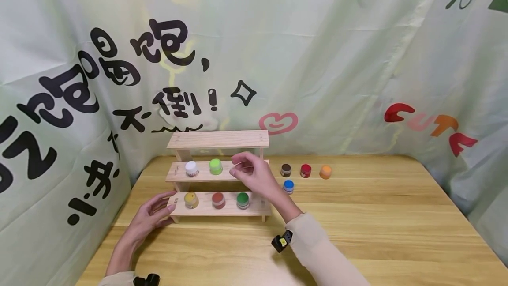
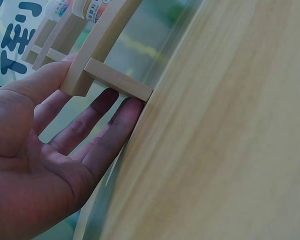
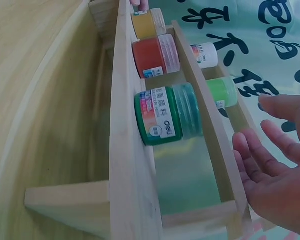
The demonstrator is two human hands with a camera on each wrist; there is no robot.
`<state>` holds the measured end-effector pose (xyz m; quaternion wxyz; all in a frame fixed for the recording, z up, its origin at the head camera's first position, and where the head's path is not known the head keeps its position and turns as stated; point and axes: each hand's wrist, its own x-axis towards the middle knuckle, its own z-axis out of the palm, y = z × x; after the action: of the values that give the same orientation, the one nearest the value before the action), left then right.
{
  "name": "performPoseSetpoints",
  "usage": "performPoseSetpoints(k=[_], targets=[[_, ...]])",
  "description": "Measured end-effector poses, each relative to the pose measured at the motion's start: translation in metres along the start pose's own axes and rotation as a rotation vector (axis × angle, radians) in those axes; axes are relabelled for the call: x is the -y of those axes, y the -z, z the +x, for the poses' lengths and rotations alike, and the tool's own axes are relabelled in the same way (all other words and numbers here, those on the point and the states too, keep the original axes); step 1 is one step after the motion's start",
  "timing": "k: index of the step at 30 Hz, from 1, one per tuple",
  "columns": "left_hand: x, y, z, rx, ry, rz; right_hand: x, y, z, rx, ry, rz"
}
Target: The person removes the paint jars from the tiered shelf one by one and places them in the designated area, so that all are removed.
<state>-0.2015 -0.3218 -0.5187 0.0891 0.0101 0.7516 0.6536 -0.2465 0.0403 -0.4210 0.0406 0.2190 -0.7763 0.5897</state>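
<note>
A three-tier wooden display rack (image 1: 218, 138) stands on the table. My left hand (image 1: 150, 213) grips the left end of its bottom shelf, thumb on one side and fingers reaching by the leg. Over the right part of the middle shelf, my right hand (image 1: 255, 174) has loosely bent fingers, with nothing visible between them. Left of those fingers are a light green paint jar (image 1: 215, 167) and a white paint jar (image 1: 192, 169). The bottom shelf carries yellow (image 1: 191, 200), brownish red (image 1: 218, 200) and dark green paint jars (image 3: 162, 115).
Right of the rack, on the wooden table (image 1: 377, 215), stand a dark paint jar (image 1: 285, 170), a red one (image 1: 305, 171), an orange one (image 1: 325, 172) and a blue one (image 1: 288, 186). A printed curtain (image 1: 337, 65) hangs behind and along the sides.
</note>
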Motion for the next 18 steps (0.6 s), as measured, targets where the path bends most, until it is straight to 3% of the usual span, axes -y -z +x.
performPoseSetpoints(k=[5,18], targets=[[0.000,0.000,-0.001,0.003,-0.005,0.005,-0.001,-0.008,0.007,0.014,0.022,-0.024],[0.000,0.001,0.000,0.011,-0.013,0.005,0.003,-0.022,0.019,0.051,-0.025,-0.099]])
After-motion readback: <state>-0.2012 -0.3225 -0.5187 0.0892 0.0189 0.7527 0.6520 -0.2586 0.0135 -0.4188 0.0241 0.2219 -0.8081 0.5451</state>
